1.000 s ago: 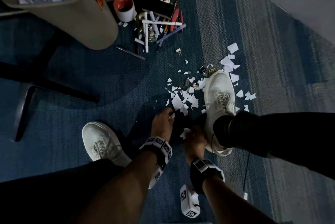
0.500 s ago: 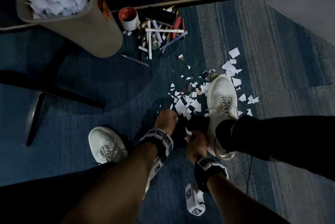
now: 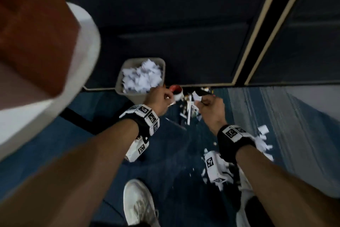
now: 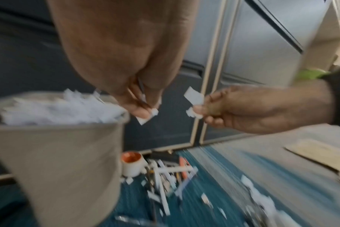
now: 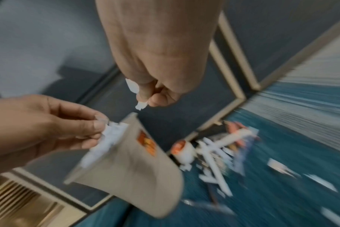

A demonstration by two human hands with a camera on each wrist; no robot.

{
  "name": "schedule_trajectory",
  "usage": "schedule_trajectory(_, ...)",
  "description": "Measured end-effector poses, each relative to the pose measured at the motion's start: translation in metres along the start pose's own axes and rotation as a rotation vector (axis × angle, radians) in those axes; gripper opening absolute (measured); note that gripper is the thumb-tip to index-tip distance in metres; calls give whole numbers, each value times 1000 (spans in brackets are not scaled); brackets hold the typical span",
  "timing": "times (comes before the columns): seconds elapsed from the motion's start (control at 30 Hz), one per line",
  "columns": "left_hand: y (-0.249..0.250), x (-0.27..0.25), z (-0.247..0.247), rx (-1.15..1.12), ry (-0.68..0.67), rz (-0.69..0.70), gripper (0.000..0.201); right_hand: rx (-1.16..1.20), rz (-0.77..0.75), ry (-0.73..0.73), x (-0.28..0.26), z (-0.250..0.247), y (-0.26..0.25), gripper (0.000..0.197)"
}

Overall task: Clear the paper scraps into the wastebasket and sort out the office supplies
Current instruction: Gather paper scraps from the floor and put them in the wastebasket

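A beige wastebasket stands by the dark wall, heaped with white paper scraps. My left hand is raised just right of its rim and pinches white scraps. My right hand, level with it and a little to the right, pinches more scraps. Pens and white sticks lie piled on the blue carpet beside a white cup with a red inside. More scraps litter the carpet.
A white chair with a red-brown seat fills the upper left of the head view, close to the camera. My white shoe stands on the carpet below. Dark cabinet panels with pale trim back the scene.
Both hands have risen from the scrap pile on the floor, each holding scraps, and moved up beside the wastebasket. The head view has swung upward and blurred.
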State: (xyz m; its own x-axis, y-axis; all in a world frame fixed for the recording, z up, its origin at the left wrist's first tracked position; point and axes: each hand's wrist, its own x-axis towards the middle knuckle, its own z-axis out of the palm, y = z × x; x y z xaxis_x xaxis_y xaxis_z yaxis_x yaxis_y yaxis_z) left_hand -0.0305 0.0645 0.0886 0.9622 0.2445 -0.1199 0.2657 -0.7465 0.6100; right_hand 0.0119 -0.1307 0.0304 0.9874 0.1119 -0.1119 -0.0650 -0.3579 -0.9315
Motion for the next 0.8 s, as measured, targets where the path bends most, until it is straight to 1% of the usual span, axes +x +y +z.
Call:
schedule_trajectory(0.03, -1, 5, -15, -19, 81, -12, 10, 11, -58, -16, 13, 9, -21, 32)
schedule_trajectory(0.1, -8, 13, -38, -70, 241, -51, 13, 23, -89, -68, 34, 33, -59, 29)
schedule_trajectory(0.13, -15, 17, -47, -102, 316, -94, 14, 32, -102, -92, 41, 45, -76, 27)
schedule_trajectory(0.2, -34, 26, -57, -174, 437, -184, 14, 35, -138, -128, 55, 73, -101, 18)
schedule_trajectory(0.23, -44, 31, -59, -213, 470, -209, 14, 28, -145, -137, 60, 86, -109, 15)
schedule_trajectory(0.3, -59, 40, -61, -348, 485, -233, 21, 16, -169, -165, 71, 112, -121, 13)
schedule_trajectory(0.37, -61, 41, -61, -452, 451, -248, 35, 0, -171, -251, 78, 128, -120, 15)
schedule_trajectory(0.43, -68, 43, -61, -468, 445, -244, 48, -95, -175, -320, 86, 139, -110, 26)
schedule_trajectory(0.47, -72, 42, -61, -480, 463, -245, 49, -115, -161, -300, 92, 143, -101, 30)
schedule_trajectory(0.5, -75, 40, -61, -500, 487, -250, 45, -101, -141, -250, 96, 145, -94, 33)
schedule_trajectory(0.57, -73, 32, -57, -549, 532, -243, 30, -100, -92, -187, 98, 141, -76, 26)
schedule_trajectory(0.63, -61, 20, -45, -574, 552, -210, 20, -132, -46, -158, 74, 121, -74, 18)
schedule_trajectory(0.7, -45, 4, -25, -608, 525, -196, 9, -33, -6, -161, 41, 98, -76, 11)
schedule_trajectory(0.73, -37, -6, -11, -611, 494, -203, 5, 0, 21, -171, 27, 90, -69, 9)
schedule_trajectory(0.8, -23, -30, 24, -625, 426, -245, 3, -14, 93, -142, 0, 80, -40, 15)
